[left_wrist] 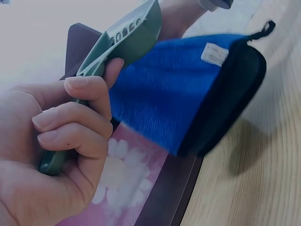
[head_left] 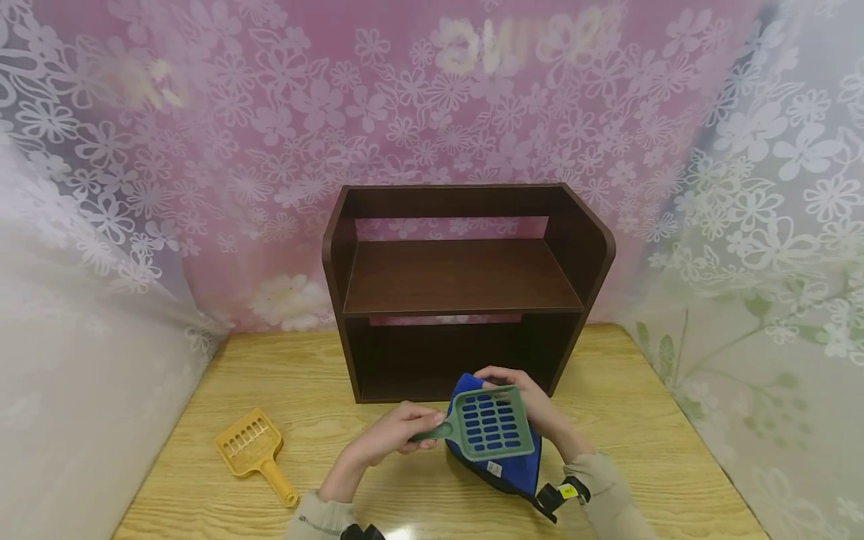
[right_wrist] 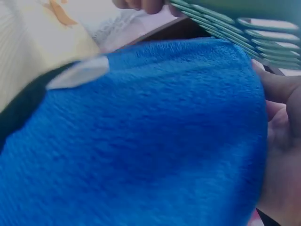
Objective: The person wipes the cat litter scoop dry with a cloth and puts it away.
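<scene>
My left hand [head_left: 398, 431] grips the handle of a green slotted litter scoop [head_left: 499, 453], its fingers curled round the handle in the left wrist view. The scoop's head lies in front of a blue fuzzy cleaning mitt [head_left: 520, 472] with black trim, a white label [left_wrist: 215, 54] and a hanging loop [left_wrist: 268, 29]. My right hand [head_left: 529, 401] holds the mitt by its far end, thumb on the near side; its other fingers are partly hidden behind the cloth. In the right wrist view, the scoop's slotted head [right_wrist: 244, 28] comes close above the mitt's edge.
A yellow litter scoop [head_left: 253, 450] lies on the wooden table [head_left: 304, 375] at the left. Behind the hands stands a dark brown two-tier shelf [head_left: 466, 277]. Flowered curtains [head_left: 270, 150] enclose the back and both sides.
</scene>
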A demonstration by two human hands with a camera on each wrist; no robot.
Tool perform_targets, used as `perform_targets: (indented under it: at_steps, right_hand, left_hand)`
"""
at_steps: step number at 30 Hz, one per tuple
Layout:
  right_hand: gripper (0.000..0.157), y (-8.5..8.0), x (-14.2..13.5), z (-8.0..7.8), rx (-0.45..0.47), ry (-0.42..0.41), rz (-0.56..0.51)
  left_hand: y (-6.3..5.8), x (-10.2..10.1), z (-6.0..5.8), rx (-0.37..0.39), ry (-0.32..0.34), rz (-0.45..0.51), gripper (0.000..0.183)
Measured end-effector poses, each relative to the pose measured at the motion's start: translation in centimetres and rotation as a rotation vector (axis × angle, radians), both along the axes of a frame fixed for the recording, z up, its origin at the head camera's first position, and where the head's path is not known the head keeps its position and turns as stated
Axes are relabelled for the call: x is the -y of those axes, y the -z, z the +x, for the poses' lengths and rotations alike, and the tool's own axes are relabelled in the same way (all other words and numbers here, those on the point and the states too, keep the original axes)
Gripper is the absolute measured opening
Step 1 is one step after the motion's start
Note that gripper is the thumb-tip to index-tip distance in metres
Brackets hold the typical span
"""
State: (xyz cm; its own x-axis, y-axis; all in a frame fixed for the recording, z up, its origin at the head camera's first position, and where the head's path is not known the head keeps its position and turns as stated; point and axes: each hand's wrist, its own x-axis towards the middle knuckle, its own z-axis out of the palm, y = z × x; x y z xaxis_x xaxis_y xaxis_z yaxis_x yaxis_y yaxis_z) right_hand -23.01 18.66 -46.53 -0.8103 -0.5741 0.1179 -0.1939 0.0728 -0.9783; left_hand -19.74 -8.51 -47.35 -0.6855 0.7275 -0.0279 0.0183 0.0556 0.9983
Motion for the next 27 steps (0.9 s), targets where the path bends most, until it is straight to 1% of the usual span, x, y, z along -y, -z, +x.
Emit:
perform_targets:
  at_steps: [3,6,9,11,13,16,18,20,23,25,27]
  right_hand:
    - [0.028,0.3,-0.9,-0.3,0.013,0.067,0.007]
    - [0.029,0.2,-1.6,-0.4,-0.027,0.103,0.016]
    - [0.029,0.0,-2.3,-0.3,-0.038,0.148,0.01]
    - [0.03,-0.1,-2.7,-0.3,-0.048,0.184,0.005]
    - [0.031,-0.2,-2.8,-0.1,-0.019,0.241,0.007]
    - [0.035,-0.3,-2.3,0.4,0.012,0.342,0.022]
    - [0.037,-0.4,-1.7,0.7,0.042,0.421,0.013]
    - [0.039,-0.4,-0.9,0.9,0.057,0.503,-0.02]
    - [0.04,-0.3,0.4,1.1,0.076,0.611,-0.096]
    - [0.04,-0.2,1.1,1.3,0.098,0.668,-0.154]
    - [0.038,-0.1,1.8,1.6,0.129,0.705,-0.222]
  left_hand:
    - [0.3,0.4,-0.1,-0.003,-0.019,-0.001,0.04]
    - [0.5,0.8,-0.2,-0.009,-0.03,0.003,0.042]
    - [0.9,1.1,-0.1,0.0,-0.052,0.009,0.044]
    - [1.1,1.3,0.0,0.008,-0.086,0.011,0.041]
    - [1.4,1.5,0.0,0.005,-0.127,0.029,0.038]
    - [1.6,1.5,0.1,-0.006,-0.197,0.071,0.032]
    - [1.7,1.2,0.2,-0.006,-0.237,0.104,0.031]
    - [1.6,0.7,0.3,0.006,-0.265,0.126,0.031]
    - [1.4,-0.4,0.7,0.036,-0.306,0.14,0.033]
    - [1.3,-1.2,0.8,0.055,-0.342,0.156,0.035]
    - [1.2,-1.9,1.0,0.073,-0.39,0.178,0.037]
